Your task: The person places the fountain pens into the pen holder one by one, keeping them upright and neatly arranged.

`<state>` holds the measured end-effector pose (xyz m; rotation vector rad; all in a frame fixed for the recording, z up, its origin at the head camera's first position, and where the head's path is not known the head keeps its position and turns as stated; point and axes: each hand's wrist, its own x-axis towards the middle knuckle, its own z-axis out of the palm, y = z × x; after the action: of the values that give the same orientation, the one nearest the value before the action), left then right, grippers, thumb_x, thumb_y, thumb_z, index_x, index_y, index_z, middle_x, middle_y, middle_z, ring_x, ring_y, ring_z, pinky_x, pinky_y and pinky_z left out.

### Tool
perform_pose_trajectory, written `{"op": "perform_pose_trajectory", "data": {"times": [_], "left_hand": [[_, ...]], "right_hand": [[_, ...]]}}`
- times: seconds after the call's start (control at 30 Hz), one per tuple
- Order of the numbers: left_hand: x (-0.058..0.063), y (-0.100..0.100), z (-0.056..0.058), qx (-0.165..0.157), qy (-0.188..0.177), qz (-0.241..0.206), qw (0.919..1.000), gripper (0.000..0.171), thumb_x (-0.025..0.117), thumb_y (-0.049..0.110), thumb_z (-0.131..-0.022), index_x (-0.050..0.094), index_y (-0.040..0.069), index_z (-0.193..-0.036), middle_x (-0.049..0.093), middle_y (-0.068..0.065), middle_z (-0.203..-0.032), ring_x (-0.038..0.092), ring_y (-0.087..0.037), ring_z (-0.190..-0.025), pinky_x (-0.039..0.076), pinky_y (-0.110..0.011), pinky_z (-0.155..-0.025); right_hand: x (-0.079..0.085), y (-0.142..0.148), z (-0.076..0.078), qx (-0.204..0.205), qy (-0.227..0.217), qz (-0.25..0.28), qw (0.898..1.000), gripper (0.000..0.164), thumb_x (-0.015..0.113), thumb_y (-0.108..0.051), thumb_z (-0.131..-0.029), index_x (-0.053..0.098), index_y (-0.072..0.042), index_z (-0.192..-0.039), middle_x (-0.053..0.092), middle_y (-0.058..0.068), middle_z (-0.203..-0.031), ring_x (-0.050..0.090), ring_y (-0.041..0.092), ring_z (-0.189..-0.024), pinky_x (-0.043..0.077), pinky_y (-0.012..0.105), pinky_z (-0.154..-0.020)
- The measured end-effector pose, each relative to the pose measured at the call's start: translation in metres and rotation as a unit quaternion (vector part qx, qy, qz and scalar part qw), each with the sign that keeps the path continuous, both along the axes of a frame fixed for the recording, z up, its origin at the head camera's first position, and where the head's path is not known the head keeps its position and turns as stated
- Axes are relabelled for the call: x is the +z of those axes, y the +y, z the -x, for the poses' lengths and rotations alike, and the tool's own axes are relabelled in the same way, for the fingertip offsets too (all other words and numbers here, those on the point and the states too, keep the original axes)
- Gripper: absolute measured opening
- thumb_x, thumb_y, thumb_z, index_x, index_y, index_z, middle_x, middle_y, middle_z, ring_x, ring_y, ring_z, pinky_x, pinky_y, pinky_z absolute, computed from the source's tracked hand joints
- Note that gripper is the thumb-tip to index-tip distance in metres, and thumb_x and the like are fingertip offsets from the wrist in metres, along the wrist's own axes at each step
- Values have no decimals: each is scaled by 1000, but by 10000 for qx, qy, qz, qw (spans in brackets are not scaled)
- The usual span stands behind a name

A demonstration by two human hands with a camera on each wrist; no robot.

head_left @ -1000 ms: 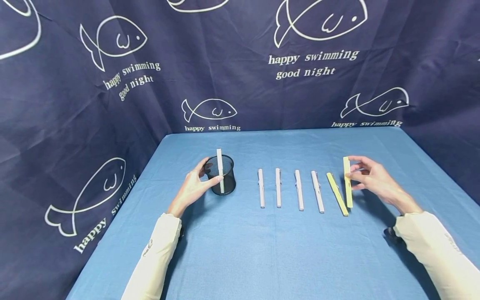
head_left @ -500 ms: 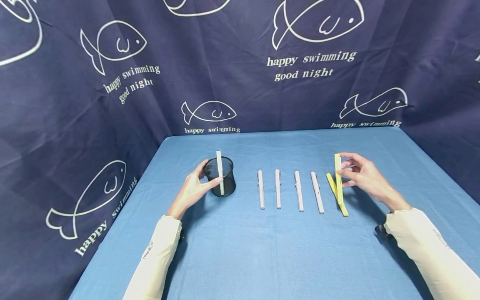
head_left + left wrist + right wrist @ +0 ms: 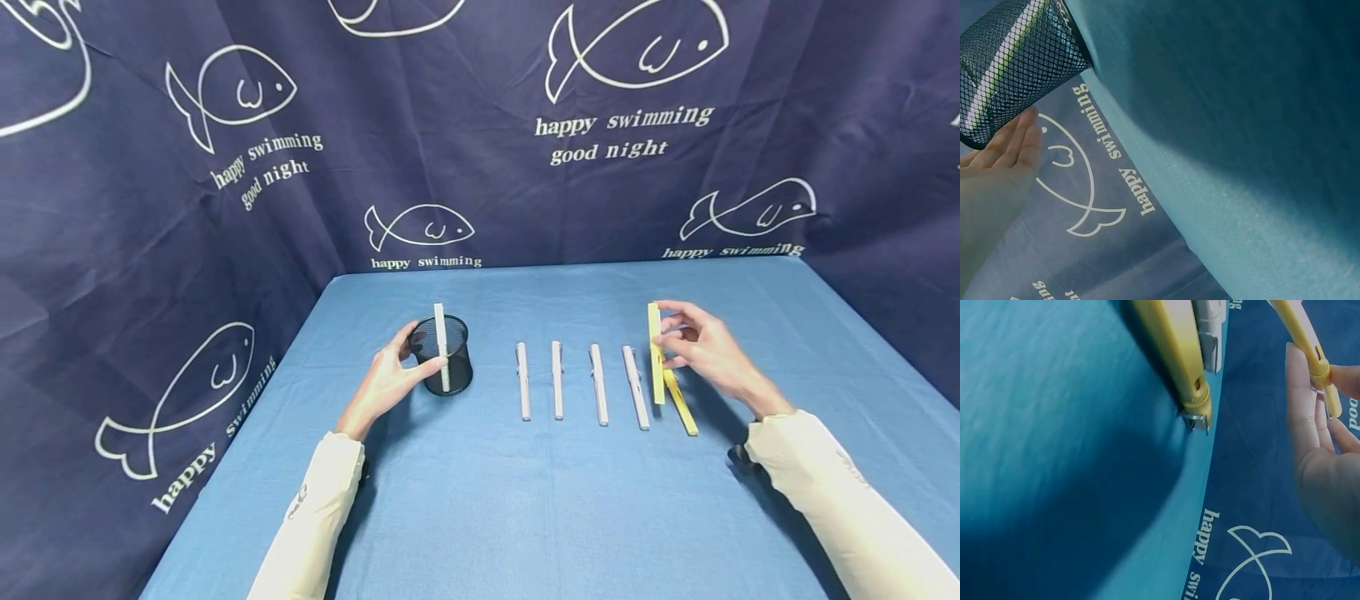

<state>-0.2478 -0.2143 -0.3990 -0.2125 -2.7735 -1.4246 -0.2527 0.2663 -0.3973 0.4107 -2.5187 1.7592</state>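
Observation:
My left hand (image 3: 392,373) grips a black mesh pen holder (image 3: 460,377), thumb across its near side and fingers round the back. One white pen (image 3: 439,321) stands in the holder, showing through the mesh (image 3: 1041,75) in the left wrist view. My right hand (image 3: 707,354) pinches a yellow pen (image 3: 657,387) near its upper, clip end, holding it upright above the table. Just below and to the right lies a second yellow pen (image 3: 683,410), its top overlapped by the held one. In the right wrist view, thumb and fingers meet around the held pen (image 3: 1305,331).
Several pale pens lie in a row between the hands, from the leftmost pen (image 3: 523,383) to the rightmost pen (image 3: 637,390). Blue cloth (image 3: 555,508) covers the table. A dark curtain (image 3: 480,125) with fish drawings hangs behind and at the sides.
My right hand has moved left with the yellow pen, passing over the lying yellow pen toward the pale ones. The left hand and the pen holder have stayed in place.

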Motion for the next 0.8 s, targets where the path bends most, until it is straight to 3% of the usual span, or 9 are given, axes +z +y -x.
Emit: {"op": "perform_pose_trajectory", "data": {"times": [0.2, 0.8], "left_hand": [[0, -1, 0, 5, 34, 12, 10000, 98, 79, 55, -88, 32, 14, -163, 56, -20, -146, 52, -37, -135, 41, -56, -108], [1, -1, 0, -58, 23, -30, 10000, 99, 78, 57, -87, 32, 14, -163, 55, -17, -148, 52, -36, -134, 43, -56, -106]], "right_hand": [[1, -11, 2, 157, 119, 237, 9995, 60, 63, 5, -99, 35, 8, -153, 53, 15, -110, 64, 7, -87, 61, 41, -69], [5, -37, 5, 295, 217, 291, 9989, 60, 64, 5, -99, 39, 5, -153, 50, 19, -113, 62, 8, -91, 61, 46, -70]]}}
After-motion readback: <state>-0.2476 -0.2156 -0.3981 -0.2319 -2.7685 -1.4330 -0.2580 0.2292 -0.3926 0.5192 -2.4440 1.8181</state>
